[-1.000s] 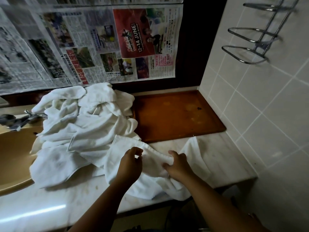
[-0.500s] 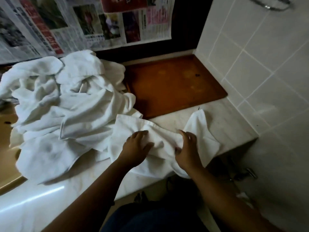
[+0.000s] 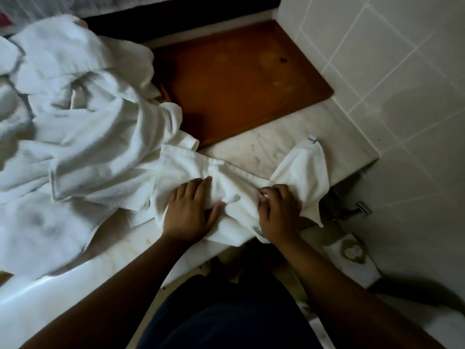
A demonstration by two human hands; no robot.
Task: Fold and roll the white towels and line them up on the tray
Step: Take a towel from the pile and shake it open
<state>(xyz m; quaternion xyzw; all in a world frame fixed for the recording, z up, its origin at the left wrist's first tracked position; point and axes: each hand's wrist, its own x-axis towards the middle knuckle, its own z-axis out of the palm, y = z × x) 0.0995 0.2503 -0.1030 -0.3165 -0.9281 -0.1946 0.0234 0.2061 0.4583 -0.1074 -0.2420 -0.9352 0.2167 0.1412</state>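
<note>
Towel: the white towel (image 3: 226, 177) lay crumpled at the front edge of the worktop (image 3: 254, 149), just in front of the brown tray (image 3: 239, 79), not on it
Left hand: the left hand (image 3: 187, 210) pressed flat on the towel, fingers straight and thumb spread
Right hand: the right hand (image 3: 279, 210) had its fingers curled into the cloth, bunching it
Risk, overhang: the towel's right corner and front hem hung past the worktop edge; if both hands eased off, that weight would likely drag it to the floor
Risk, fold: the cloth sat twisted between the hands; folded unsmoothed, it would probably roll lumpy and lopsided
Risk, pile: the pile of towels (image 3: 75, 109) touched the towel's left end and overlapped the tray's near corner; a hard pull could snag a neighbour, and the pile would crowd the row
</note>
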